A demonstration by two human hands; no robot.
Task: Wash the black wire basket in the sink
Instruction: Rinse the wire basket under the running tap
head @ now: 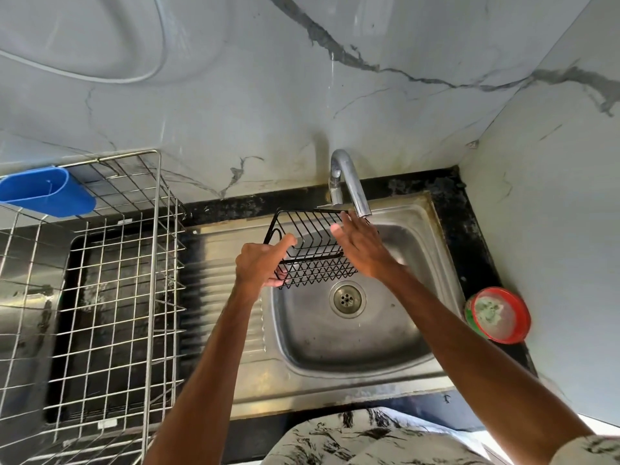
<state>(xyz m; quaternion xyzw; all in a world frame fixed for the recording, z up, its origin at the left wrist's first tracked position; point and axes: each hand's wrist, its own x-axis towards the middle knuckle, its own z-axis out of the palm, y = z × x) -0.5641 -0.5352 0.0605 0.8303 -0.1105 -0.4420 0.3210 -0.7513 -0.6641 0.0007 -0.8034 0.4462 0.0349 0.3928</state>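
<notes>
The black wire basket (pixel 312 253) is being held in the air over the far part of the steel sink (pixel 335 374), just behind the drain (pixel 347 298). Its long axis is running left to right, from the gripping hand toward the spout. It is being clamped at its left end by the left hand (pixel 265 263), the thumb being laid over an upper wire and the fingers being curled beneath the lower edge. The right hand (pixel 364 250) is being kept open, fingers straight and close together, at the basket's right end and directly under the mouth of the tap (pixel 350 186). Whether the palm is actually being pressed on the wires cannot be told, and no stream is being plainly shown. This hand is judged the nearer to the spout, so any rubbing would likely be done from the right while the left is steadying. The basket is being seen as thin, glossy coated wire, with parallel bars on one face and a criss-cross lattice on another; it is judged rigid, light and slippery when wet. Around it, the sink is being shown as dull brushed metal with a ribbed drainboard. To the left a silver wire dish rack (pixel 117 263) is carrying a blue plastic cup (pixel 47 193), and on the black bench (pixel 469 229) at the right a red-rimmed round tub (pixel 500 315) is sitting.
</notes>
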